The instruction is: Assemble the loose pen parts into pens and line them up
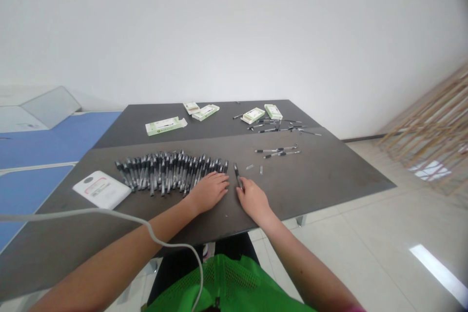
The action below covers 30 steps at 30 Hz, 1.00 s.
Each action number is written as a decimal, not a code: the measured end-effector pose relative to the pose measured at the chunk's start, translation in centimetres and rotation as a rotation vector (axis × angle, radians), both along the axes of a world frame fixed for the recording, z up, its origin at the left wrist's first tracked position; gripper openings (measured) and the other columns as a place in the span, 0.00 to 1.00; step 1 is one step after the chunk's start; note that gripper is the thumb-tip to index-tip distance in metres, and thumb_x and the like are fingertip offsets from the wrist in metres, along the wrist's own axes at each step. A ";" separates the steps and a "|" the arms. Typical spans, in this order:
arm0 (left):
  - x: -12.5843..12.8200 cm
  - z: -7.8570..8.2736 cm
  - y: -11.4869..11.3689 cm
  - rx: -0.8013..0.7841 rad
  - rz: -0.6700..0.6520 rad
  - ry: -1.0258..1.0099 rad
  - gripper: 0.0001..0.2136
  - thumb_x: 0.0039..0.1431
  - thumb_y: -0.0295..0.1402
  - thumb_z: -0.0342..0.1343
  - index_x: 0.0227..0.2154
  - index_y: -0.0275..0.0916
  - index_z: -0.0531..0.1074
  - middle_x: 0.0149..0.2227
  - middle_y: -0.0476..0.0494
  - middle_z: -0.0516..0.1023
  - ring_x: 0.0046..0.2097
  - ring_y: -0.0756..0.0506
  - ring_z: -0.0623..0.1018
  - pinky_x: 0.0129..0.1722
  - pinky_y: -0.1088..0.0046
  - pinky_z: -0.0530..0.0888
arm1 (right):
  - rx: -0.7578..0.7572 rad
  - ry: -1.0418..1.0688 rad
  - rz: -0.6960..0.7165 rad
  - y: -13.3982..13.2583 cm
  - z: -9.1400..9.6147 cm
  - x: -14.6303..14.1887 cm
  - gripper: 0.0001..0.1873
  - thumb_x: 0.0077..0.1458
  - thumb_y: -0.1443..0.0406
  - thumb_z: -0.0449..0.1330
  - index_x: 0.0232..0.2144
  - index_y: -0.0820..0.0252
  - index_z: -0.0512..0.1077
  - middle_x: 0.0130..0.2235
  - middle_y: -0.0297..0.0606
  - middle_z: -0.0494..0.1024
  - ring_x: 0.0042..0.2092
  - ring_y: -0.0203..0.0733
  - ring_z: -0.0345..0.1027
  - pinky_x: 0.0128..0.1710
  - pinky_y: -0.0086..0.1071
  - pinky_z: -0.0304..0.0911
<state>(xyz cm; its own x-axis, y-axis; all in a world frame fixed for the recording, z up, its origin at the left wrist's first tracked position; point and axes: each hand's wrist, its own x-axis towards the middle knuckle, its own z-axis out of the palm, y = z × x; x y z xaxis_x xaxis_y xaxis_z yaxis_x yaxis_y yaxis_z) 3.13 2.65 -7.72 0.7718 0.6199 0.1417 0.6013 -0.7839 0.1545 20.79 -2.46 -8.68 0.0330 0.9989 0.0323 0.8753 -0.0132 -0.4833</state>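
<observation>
A dense row of capped black gel pens (161,170) lies side by side on the dark table. At the row's right end, my left hand (209,191) rests palm down, fingers stretched out over the lower ends of the last pens. Just to the right, a single pen (237,173) points away from me, its lower end in the closed fingers of my right hand (254,200). Two small clear pieces (261,170) lie beyond that hand. Farther off to the right are a few loose pens (277,150).
Green-and-white pen boxes (165,126) stand along the back, with another box (253,115) beside scattered pen parts (274,129). A white rounded packet (101,189) lies left of the row. A white cable (149,229) crosses my left forearm. The table's edge (351,199) runs along the right front.
</observation>
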 end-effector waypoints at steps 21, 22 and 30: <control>8.9 3.1 10.9 0.039 0.072 -0.037 0.16 0.63 0.34 0.44 0.50 0.38 0.69 0.49 0.41 0.75 0.51 0.44 0.73 0.51 0.70 0.68 | 0.388 0.068 -0.153 1.6 -1.3 12.9 0.13 0.57 0.66 0.52 0.42 0.62 0.72 0.34 0.41 0.74 0.36 0.43 0.68 0.40 0.36 0.64; 10.3 2.5 11.8 0.038 0.056 -0.023 0.15 0.62 0.34 0.46 0.48 0.38 0.70 0.47 0.41 0.76 0.49 0.44 0.74 0.50 0.70 0.69 | 0.393 0.060 -0.163 1.8 -1.4 13.2 0.13 0.57 0.66 0.52 0.41 0.63 0.72 0.34 0.41 0.74 0.36 0.43 0.68 0.40 0.36 0.64; 15.1 -1.1 15.0 0.074 -0.018 0.034 0.08 0.59 0.33 0.51 0.37 0.38 0.74 0.40 0.40 0.76 0.44 0.45 0.75 0.44 0.72 0.70 | 0.400 0.109 -0.177 2.2 -1.9 14.0 0.12 0.57 0.66 0.51 0.41 0.61 0.71 0.37 0.42 0.75 0.37 0.42 0.69 0.40 0.36 0.65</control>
<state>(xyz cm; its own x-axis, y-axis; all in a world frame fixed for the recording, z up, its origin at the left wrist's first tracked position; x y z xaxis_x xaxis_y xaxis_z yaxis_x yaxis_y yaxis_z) 18.27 17.66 -8.80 0.7877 0.5948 0.1605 0.5911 -0.8031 0.0751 34.79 -0.27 -10.58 0.2269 0.8873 0.4015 0.8203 0.0481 -0.5699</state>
